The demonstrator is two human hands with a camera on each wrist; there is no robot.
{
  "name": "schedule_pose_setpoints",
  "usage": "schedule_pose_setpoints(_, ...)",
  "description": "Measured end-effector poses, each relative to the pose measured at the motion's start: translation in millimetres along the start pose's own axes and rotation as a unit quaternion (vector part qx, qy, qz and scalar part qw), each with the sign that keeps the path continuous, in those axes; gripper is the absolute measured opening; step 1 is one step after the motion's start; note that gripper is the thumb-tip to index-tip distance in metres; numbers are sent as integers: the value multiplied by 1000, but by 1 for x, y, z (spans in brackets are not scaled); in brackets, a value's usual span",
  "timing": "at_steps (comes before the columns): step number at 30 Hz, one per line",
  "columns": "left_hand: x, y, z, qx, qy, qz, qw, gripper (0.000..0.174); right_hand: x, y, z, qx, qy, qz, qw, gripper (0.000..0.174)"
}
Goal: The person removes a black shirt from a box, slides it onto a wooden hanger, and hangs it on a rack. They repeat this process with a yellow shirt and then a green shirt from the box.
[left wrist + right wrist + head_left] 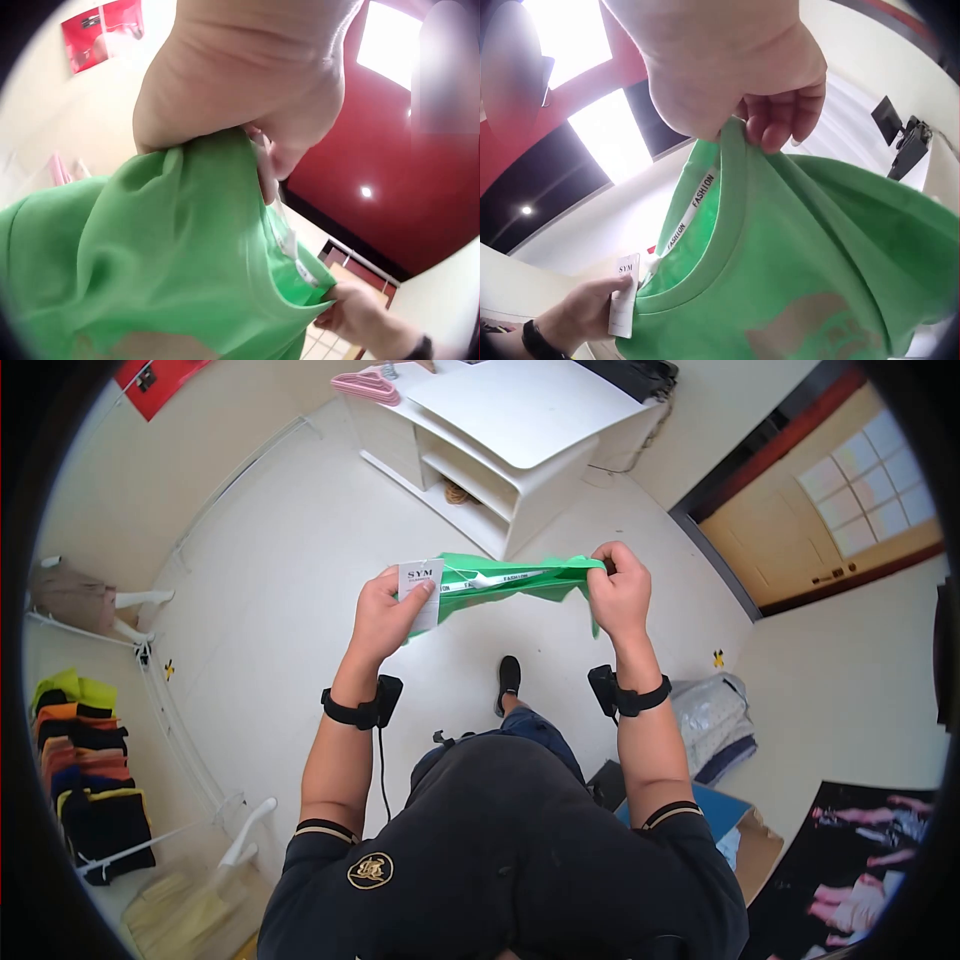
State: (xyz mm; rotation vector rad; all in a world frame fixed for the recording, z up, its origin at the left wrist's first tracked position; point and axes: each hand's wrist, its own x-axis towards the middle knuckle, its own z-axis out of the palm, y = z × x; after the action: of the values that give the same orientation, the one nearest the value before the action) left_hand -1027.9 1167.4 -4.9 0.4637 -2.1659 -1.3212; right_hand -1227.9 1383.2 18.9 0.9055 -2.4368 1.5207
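A green T-shirt [515, 582] hangs between both hands, its neckline stretched wide. My left hand [385, 610] grips one side of the collar, the thumb lying over a white hang tag [419, 582] lettered SYM. The collar's other side is pinched by my right hand [620, 595], fingers curled over the fabric. Inside the neck runs a white tape [692, 211] printed FASHION. In the right wrist view a brownish print [810, 326] shows on the shirt's front. The left wrist view shows the green cloth [172, 232] draping below the left hand.
Ahead stands a white table [500, 420] with shelves, pink hangers [366, 387] on its corner. Folded clothes [85, 760] hang on a rack at left. A plastic-wrapped bundle [715, 720] and a cardboard box [760, 850] lie at right, near a wooden door [800, 510].
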Motion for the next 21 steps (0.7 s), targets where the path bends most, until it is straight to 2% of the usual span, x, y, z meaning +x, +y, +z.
schedule_pose_setpoints(1,4,-3,2,-133,4,-123,983,22,8,8,6,9,-9,-4,1000,6)
schedule_pose_setpoints(2,12,-4,3,-265,10,-238,935,26,19,16,12,20,-25,4,999,6)
schedule_pose_setpoints(3,20,-11,6,-320,7,-226,920,33,31,22,17,30,-41,12,999,6)
schedule_pose_setpoints(4,27,-12,11,-313,17,-227,922,33,41,28,21,41,-48,9,998,6)
schedule_pose_setpoints(7,57,-11,36,-348,129,-257,892,37,72,49,36,102,-141,34,984,7)
schedule_pose_setpoints(8,67,-10,45,-340,136,-262,893,37,76,52,40,111,-149,37,982,7)
schedule_pose_setpoints(10,87,-7,61,-460,244,-234,821,36,84,52,49,172,-325,37,929,7)
schedule_pose_setpoints(11,96,-10,69,-460,267,-232,814,36,88,54,56,179,-330,36,926,7)
schedule_pose_setpoints(13,107,-12,85,-391,269,-244,846,34,96,59,71,355,-432,143,817,10)
schedule_pose_setpoints(14,112,-15,90,-353,261,-254,862,34,103,62,76,357,-439,144,812,10)
schedule_pose_setpoints(16,119,-31,97,-345,263,-233,870,34,117,66,85,501,-458,243,693,13)
schedule_pose_setpoints(17,123,-34,99,-303,273,-209,889,34,125,67,87,499,-464,241,691,13)
schedule_pose_setpoints(19,127,-60,98,-227,285,-178,914,31,137,67,89,566,-502,308,577,15)
schedule_pose_setpoints(20,134,-60,96,-227,289,-181,912,31,145,67,90,563,-505,311,575,15)
schedule_pose_setpoints(21,140,-60,95,-220,313,-160,910,29,154,66,92,566,-530,317,546,14)
